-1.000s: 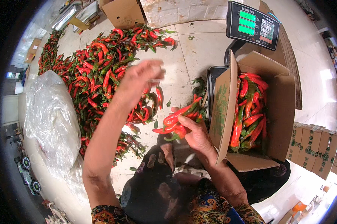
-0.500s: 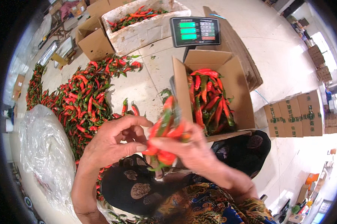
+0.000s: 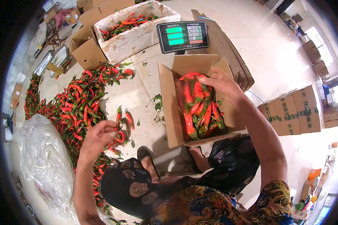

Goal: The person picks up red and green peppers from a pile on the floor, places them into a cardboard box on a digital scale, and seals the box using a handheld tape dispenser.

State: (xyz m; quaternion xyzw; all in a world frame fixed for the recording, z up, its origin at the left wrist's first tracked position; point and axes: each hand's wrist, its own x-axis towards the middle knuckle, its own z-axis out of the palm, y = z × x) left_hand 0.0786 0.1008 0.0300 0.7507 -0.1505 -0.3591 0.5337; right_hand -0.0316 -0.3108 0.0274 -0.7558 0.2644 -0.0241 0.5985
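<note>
Head view: from where I stand, the person's left hand hangs beside the broad heap of long red-and-green chilli peppers on the pale tiled floor. Its grip is released, fingers loosely bent, with 2 loose red peppers lying just beyond the fingertips. The right hand reaches over the open brown cardboard box, thumb above the glossy red peppers packed inside; I cannot tell whether that grip holds any. Behind the box stands a black scale display with 3 lit green windows. A crumpled clear plastic sheet lies left of the heap.
</note>
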